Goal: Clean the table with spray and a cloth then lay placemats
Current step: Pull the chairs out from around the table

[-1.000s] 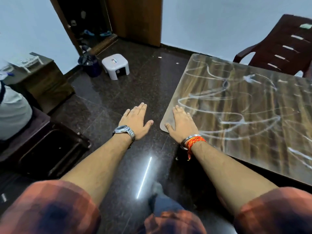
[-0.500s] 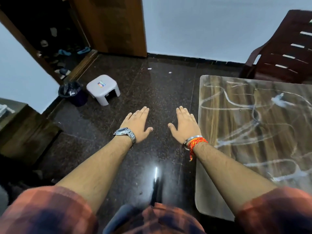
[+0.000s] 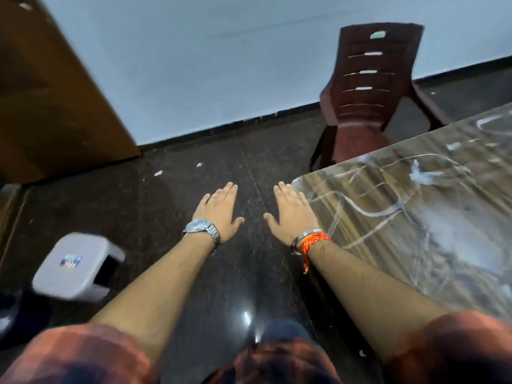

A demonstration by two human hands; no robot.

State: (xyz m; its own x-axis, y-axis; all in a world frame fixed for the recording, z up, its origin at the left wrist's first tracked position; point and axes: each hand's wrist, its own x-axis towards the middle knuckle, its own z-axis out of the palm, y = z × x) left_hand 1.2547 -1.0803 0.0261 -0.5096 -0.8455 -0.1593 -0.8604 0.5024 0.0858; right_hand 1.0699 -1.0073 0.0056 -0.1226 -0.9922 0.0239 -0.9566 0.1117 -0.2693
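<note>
The table [image 3: 415, 214] has a glossy wood-grain top streaked with white smears and fills the right side. My left hand [image 3: 220, 210], with a metal watch on its wrist, is stretched out flat over the dark floor, empty, fingers together. My right hand [image 3: 292, 213], with an orange thread and a bangle on its wrist, is held flat and empty just left of the table's near corner. No spray bottle, cloth or placemat is in view.
A dark red plastic chair [image 3: 371, 87] stands at the table's far end against the white wall. A white plastic stool [image 3: 76, 266] sits on the polished black floor [image 3: 177, 195] at the left. A brown wooden door [image 3: 52, 92] is at the upper left.
The view has swung to the right: the stool slid to the lower left and the chair came into the middle. Both hands stay outstretched, flat and empty.
</note>
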